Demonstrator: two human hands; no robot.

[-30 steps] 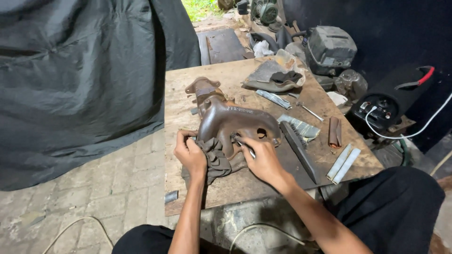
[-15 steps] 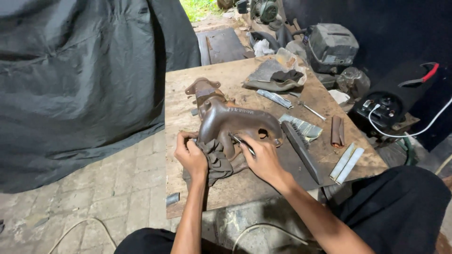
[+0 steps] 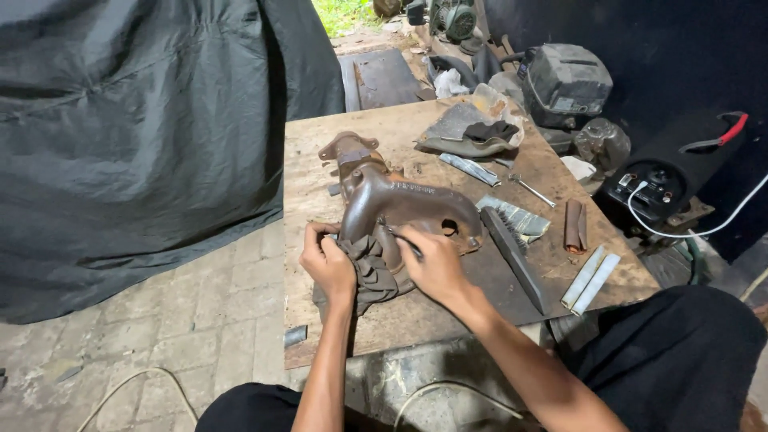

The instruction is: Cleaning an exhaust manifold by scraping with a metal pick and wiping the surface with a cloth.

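Note:
A rusty brown cast-metal manifold (image 3: 404, 204) with round ports lies on a worn wooden board (image 3: 312, 172). My left hand (image 3: 328, 264) grips a crumpled dark rag (image 3: 374, 272) bunched against the near end of the part. My right hand (image 3: 432, 264) rests on the part's near flange and pinches a thin metal tool (image 3: 396, 234) whose tip touches the casting.
A long dark brush (image 3: 514, 256) lies right of the part, with two pale strips (image 3: 586, 280), a brown roll (image 3: 574, 226), a small wrench (image 3: 528, 190) and a glove (image 3: 472, 136) beyond. A dark tarp (image 3: 136, 136) hangs at left. Machine parts crowd the back right.
Both hands stay on the part; the right hand has shifted slightly with the thin tool. The view has barely moved.

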